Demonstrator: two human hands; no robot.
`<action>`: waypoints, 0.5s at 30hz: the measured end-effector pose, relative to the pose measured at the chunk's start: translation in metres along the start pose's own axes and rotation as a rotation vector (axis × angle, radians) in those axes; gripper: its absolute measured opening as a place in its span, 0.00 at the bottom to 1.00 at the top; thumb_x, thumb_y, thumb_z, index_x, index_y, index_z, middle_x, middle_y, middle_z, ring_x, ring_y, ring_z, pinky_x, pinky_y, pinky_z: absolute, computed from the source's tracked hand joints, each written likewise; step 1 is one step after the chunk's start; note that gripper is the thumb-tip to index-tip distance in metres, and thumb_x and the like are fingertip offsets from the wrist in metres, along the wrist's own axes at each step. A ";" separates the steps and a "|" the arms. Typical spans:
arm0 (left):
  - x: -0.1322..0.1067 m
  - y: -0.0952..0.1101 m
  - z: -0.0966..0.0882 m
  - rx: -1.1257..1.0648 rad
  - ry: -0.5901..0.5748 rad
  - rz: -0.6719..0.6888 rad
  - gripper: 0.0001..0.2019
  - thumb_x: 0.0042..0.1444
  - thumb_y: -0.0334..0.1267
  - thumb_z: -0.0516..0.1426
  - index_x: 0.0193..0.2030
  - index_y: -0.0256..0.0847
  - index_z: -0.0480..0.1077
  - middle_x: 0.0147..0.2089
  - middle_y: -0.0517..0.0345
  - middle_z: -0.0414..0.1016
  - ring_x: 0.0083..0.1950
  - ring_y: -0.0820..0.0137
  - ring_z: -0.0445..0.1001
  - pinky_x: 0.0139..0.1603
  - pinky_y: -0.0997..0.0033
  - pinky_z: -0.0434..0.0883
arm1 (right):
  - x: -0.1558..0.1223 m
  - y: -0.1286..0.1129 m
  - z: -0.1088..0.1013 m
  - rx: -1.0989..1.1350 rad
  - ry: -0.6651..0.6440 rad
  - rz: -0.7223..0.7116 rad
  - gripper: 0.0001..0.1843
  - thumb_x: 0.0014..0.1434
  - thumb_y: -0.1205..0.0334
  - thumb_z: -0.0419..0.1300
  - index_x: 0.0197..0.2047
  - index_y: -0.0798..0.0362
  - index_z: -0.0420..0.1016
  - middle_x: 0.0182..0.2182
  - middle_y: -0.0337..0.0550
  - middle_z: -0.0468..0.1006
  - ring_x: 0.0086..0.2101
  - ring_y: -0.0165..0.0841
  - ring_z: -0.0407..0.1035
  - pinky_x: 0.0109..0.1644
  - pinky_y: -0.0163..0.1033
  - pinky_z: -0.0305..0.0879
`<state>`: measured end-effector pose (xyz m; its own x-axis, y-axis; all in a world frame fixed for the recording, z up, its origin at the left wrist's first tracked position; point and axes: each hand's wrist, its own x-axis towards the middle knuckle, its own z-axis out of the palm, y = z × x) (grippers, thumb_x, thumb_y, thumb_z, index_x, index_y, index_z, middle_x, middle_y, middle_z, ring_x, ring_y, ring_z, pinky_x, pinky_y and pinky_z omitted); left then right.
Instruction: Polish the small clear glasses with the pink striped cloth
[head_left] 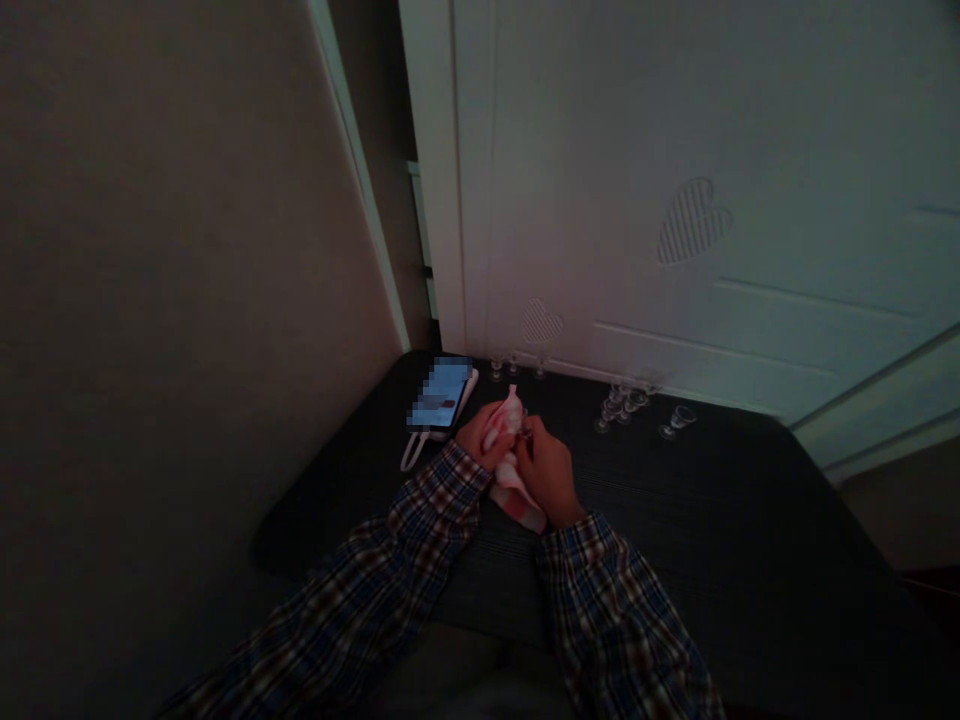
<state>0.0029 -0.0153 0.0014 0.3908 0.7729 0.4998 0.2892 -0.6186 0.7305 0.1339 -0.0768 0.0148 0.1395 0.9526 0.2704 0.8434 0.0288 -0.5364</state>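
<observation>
Both of my hands meet over a dark table (675, 520) in dim light. My left hand (480, 436) is closed around a pink and white cloth (508, 420) that sticks up between the hands. My right hand (547, 472) is closed too, its fingers curled against the cloth and what may be a small clear glass, hard to make out. The lower end of the cloth (521, 500) hangs down under my right hand. Plaid sleeves cover both forearms.
A lit phone (441, 394) lies on a white power bank with a looped cable at the table's back left. Several small stemmed glasses (626, 403) stand along the back edge by a white cabinet door (675, 200). A plain wall is on the left.
</observation>
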 end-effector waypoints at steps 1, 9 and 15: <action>0.000 0.000 0.001 -0.032 -0.026 -0.012 0.24 0.51 0.42 0.54 0.55 0.35 0.59 0.50 0.48 0.70 0.49 0.64 0.71 0.49 0.65 0.69 | -0.001 -0.001 -0.001 -0.031 -0.007 -0.014 0.08 0.62 0.62 0.45 0.43 0.50 0.61 0.30 0.38 0.74 0.29 0.31 0.69 0.28 0.33 0.48; 0.003 -0.002 0.001 -0.052 0.015 -0.205 0.12 0.53 0.43 0.53 0.39 0.39 0.66 0.30 0.59 0.71 0.30 0.72 0.69 0.29 0.73 0.66 | -0.003 -0.009 -0.006 -0.039 -0.078 -0.093 0.08 0.61 0.62 0.46 0.43 0.50 0.61 0.31 0.37 0.74 0.29 0.31 0.69 0.29 0.34 0.49; 0.003 -0.025 0.007 -0.102 0.135 -0.172 0.08 0.53 0.41 0.48 0.37 0.41 0.63 0.29 0.58 0.69 0.28 0.70 0.67 0.26 0.69 0.65 | -0.002 -0.009 -0.008 0.142 0.014 -0.037 0.12 0.60 0.61 0.48 0.48 0.49 0.61 0.37 0.38 0.73 0.34 0.30 0.68 0.35 0.33 0.56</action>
<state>0.0035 0.0017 -0.0183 0.2208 0.8818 0.4168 0.2492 -0.4642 0.8500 0.1301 -0.0816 0.0255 0.1179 0.9458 0.3025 0.7666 0.1069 -0.6331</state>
